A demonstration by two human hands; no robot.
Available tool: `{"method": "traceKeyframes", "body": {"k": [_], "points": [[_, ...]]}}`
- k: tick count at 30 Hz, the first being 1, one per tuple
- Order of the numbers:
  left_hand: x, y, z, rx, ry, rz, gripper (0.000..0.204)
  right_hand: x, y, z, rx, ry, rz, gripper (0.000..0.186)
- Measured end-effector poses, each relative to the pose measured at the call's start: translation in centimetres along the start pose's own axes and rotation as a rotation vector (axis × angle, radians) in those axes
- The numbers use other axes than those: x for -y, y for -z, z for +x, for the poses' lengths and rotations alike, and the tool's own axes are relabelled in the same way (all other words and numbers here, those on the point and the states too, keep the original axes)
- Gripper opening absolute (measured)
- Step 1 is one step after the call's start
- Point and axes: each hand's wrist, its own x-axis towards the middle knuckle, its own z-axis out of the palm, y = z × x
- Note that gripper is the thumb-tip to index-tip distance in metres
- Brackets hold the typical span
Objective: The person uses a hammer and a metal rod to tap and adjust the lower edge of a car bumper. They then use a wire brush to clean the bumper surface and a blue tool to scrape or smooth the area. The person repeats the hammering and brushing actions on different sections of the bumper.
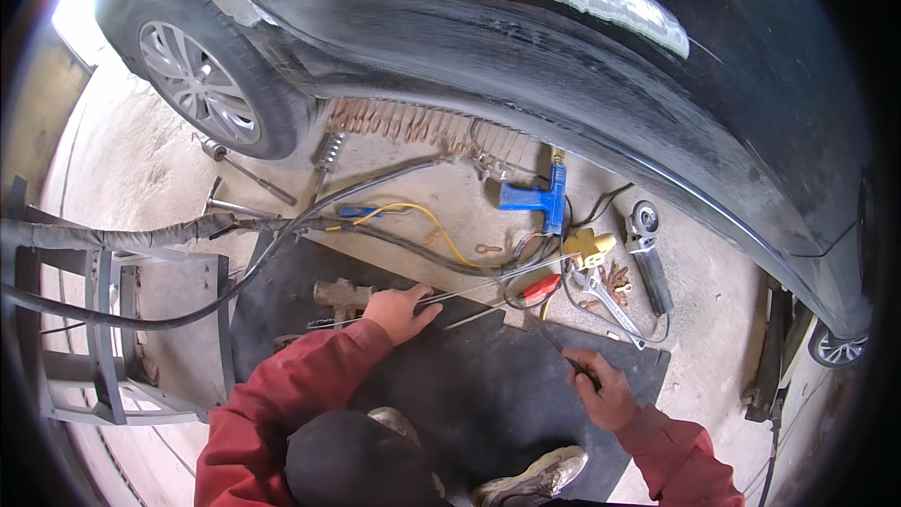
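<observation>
My left hand (402,314) is closed around thin metal rods (507,275), low over the black mat, with the rods sticking out on both sides. Just left of it lies a hammer with a worn, blocky head (343,296). My right hand (603,390) grips a slender dark tool (552,333) whose narrow end points up and left; its exact kind does not show. Ahead of that tool are a red-handled piece (542,288), an adjustable wrench (605,296) and a yellow tool (589,247). A blue pistol-shaped gun (544,195) lies farther off.
A dark car side panel (526,47), partly sanded bare, arches over the far side beside a wheel (199,84). An angle grinder (648,253) lies right. Thick cables (385,178) cross the floor from a metal frame (103,338). My shoes stand on the black mat (469,366).
</observation>
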Motion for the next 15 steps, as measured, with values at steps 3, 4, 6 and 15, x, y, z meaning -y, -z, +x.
{"method": "traceKeyframes", "body": {"k": [3,4,6,15], "points": [[-0.9,2.9,0.0,-0.003,0.003,-0.036,0.034,2.9,0.1,-0.4,0.163,0.026,0.400,0.029],[-1.2,3.7,0.2,0.018,0.019,-0.048,0.036,3.8,0.5,-0.5,0.212,0.037,0.502,0.028],[-2.2,4.8,1.1,0.021,-0.058,-0.092,0.040,5.3,1.8,-0.6,0.330,0.101,0.705,0.030],[-7.3,10.7,5.5,-0.066,-0.121,-0.133,0.049,11.2,8.6,-1.8,-0.094,0.440,0.452,0.013]]}}
